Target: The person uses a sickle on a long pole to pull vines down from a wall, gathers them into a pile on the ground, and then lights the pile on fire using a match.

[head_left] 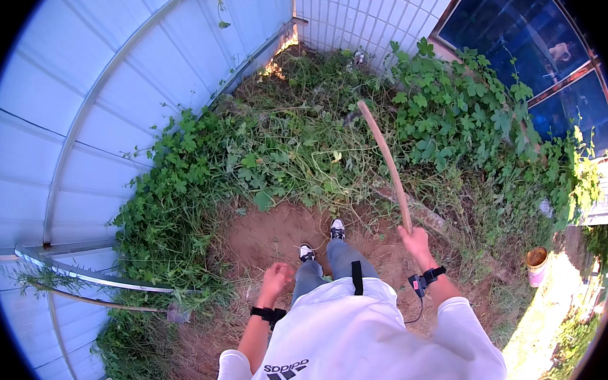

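My right hand (415, 245) is closed round the lower end of a long wooden handle (387, 159). The handle is slightly curved and slants up and away to the left over cut weeds. Whether a blade sits at its far end is hard to make out against the plants. Empty and loosely bent, my left hand (276, 279) hangs in front of my left leg with the thumb apart from the fingers. Ahead of my shoes lies a heap of green vines and grass (295, 149), with bare reddish soil (272, 231) at its near edge.
Pale metal panels (89, 160) wall the left side, and a tiled wall (377, 14) stands ahead. A long-handled tool (178, 312) rests at the left. Leafy vines (444, 107) grow below dark window panes (515, 27). A bucket (536, 267) stands at the right.
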{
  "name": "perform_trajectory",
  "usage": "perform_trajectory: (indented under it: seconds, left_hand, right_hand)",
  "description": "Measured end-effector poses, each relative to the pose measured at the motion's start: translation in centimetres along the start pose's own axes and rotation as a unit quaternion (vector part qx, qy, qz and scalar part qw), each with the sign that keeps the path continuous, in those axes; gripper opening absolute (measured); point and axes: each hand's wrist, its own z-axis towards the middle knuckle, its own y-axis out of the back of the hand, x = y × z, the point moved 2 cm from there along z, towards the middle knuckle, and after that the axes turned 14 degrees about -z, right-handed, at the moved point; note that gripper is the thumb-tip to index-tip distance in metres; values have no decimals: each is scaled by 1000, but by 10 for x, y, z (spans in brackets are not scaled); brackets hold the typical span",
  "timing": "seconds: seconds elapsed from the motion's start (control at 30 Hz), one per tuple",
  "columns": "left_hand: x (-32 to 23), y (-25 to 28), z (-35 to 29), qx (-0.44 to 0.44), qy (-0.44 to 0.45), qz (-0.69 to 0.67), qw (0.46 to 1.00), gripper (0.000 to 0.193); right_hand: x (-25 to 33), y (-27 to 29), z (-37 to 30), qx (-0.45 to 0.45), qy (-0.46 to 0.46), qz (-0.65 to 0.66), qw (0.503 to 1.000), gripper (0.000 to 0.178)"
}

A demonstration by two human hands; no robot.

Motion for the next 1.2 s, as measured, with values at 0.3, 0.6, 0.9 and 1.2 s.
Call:
perform_trajectory:
  seconds: [0.3,0.6,0.9,1.2]
  left_hand:
    - [45,32,14,-46,19,55,997,29]
    - [-29,10,34,-58,-31,80,995,29]
    - [-204,-60,44,-50,-265,145,952,24]
    - [-178,-65,10,-1,-275,167,947,23]
  right_hand:
    - [60,-17,38,24,41,-29,998,47]
    - [292,19,196,82,219,47,971,39]
    - [342,8,126,203,416,-69,884,44]
    - [314,79,161,10,328,32,944,41]
